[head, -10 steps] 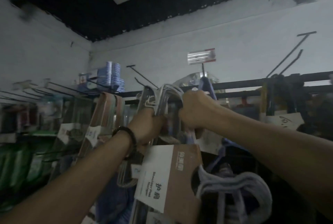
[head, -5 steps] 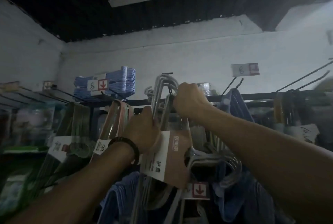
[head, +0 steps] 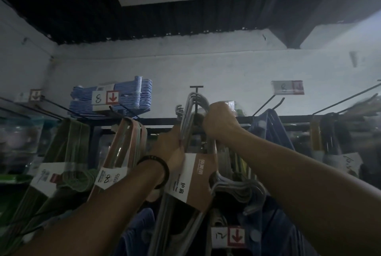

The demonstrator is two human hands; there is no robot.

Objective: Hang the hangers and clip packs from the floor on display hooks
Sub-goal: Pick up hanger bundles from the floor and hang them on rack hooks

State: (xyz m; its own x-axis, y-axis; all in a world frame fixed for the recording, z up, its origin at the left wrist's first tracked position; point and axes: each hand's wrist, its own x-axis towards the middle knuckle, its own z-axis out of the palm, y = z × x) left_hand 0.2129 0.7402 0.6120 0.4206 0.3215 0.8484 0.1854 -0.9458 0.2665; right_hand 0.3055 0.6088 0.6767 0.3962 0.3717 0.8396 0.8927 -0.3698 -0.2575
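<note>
Head view: white wall (head: 226, 66), black ceiling (head: 82, 8), display hooks (head: 268, 105) along rail (head: 158, 121).

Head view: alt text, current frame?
Two hands hold a grey hanger pack up at a black display hook: the right hand grips its top, the left hand holds its side. Pink and green hanger packs hang to the left.

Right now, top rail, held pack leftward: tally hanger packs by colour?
Grey wire hanger pack with brown card sleeve, held by left hand and right hand: 1
Pink hanger pack: 1
Green hanger pack: 1
Blue hanger stack lying across the hooks: 1
Total: 4
</note>
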